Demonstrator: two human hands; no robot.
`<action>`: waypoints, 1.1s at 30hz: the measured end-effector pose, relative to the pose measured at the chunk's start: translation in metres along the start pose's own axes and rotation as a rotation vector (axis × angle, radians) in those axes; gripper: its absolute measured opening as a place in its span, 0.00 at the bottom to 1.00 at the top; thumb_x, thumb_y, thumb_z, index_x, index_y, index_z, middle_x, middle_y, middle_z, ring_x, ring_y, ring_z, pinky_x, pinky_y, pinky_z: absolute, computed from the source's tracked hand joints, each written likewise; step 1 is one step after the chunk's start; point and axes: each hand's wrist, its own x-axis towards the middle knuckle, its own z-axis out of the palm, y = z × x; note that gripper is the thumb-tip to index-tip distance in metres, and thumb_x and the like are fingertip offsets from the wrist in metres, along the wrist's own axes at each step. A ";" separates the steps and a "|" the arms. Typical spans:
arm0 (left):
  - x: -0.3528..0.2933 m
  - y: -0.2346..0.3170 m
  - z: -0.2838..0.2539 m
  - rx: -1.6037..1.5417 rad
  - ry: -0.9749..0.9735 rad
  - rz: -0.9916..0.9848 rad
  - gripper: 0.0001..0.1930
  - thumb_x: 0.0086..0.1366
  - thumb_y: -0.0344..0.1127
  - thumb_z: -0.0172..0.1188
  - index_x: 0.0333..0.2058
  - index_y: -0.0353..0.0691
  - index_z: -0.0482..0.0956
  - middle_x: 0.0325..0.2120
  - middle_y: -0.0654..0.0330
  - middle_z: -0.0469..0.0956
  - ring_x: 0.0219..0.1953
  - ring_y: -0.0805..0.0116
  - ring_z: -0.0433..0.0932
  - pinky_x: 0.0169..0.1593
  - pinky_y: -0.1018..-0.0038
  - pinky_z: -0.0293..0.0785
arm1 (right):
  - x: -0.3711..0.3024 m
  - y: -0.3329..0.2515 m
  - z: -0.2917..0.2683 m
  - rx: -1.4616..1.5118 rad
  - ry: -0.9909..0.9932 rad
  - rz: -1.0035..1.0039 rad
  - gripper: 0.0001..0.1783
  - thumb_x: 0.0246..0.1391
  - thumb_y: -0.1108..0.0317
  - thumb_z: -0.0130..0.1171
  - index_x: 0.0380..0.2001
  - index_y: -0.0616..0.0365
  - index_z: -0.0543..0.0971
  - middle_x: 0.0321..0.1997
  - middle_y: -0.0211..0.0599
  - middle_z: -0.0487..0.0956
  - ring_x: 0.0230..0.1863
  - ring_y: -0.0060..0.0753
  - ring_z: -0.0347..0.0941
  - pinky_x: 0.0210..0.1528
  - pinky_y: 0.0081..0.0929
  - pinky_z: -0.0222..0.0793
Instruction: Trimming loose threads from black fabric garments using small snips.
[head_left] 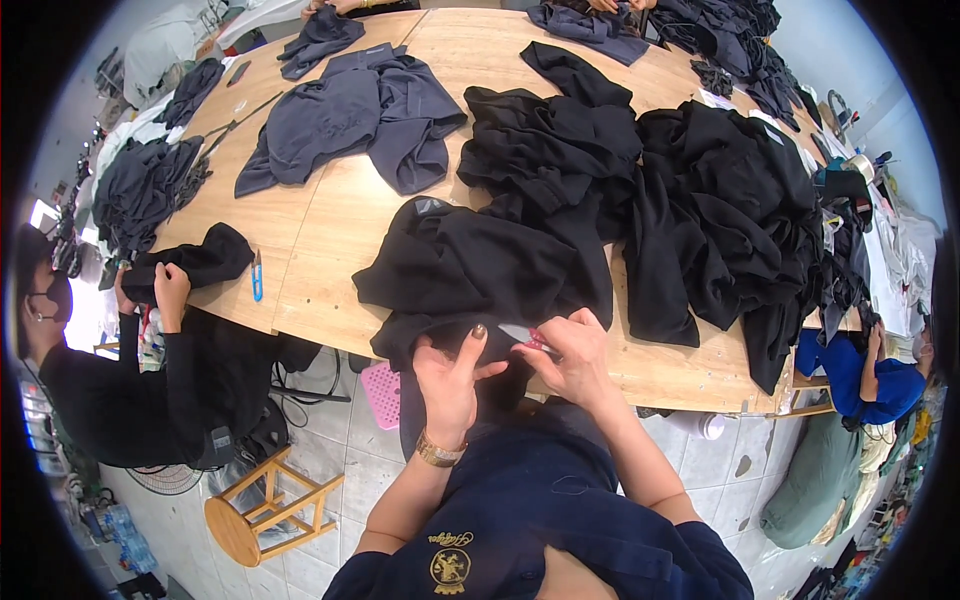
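My right hand (572,358) is closed around small thread snips (520,334) with a pink handle. Their blade points left, over a black garment (480,262) bunched at the table's near edge. At that garment's lower edge, my left hand (446,388), with a watch at the wrist, pinches the dark cloth. Its thumb points up beside the blade, and some of its fingers are partly hidden by fabric. Part of the garment hangs off the table towards my lap.
More black garments (730,210) are heaped to the right on the wooden table (330,235). Grey garments (350,120) lie farther back. Blue snips (257,275) rest near a co-worker (110,390) handling black cloth at left. A wooden stool (262,510) stands on the floor.
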 end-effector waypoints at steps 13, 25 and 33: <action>0.000 -0.001 -0.001 -0.025 0.023 -0.004 0.15 0.61 0.28 0.56 0.45 0.35 0.65 0.36 0.57 0.75 0.32 0.69 0.79 0.26 0.75 0.81 | 0.000 -0.002 -0.003 -0.095 -0.018 -0.037 0.17 0.40 0.56 0.66 0.18 0.54 0.71 0.14 0.30 0.66 0.17 0.33 0.63 0.26 0.27 0.53; -0.002 -0.001 -0.001 -0.007 0.011 0.012 0.15 0.60 0.28 0.57 0.44 0.34 0.64 0.36 0.56 0.75 0.31 0.68 0.79 0.26 0.75 0.81 | 0.002 -0.005 -0.006 -0.139 -0.035 -0.079 0.16 0.40 0.57 0.66 0.19 0.54 0.71 0.14 0.30 0.66 0.17 0.32 0.63 0.26 0.27 0.53; -0.002 -0.002 -0.002 -0.009 0.028 -0.005 0.15 0.60 0.28 0.56 0.43 0.35 0.63 0.36 0.56 0.75 0.32 0.68 0.79 0.27 0.74 0.81 | -0.002 -0.004 -0.002 0.096 0.083 0.137 0.17 0.38 0.58 0.68 0.17 0.55 0.71 0.15 0.30 0.67 0.16 0.34 0.62 0.26 0.26 0.53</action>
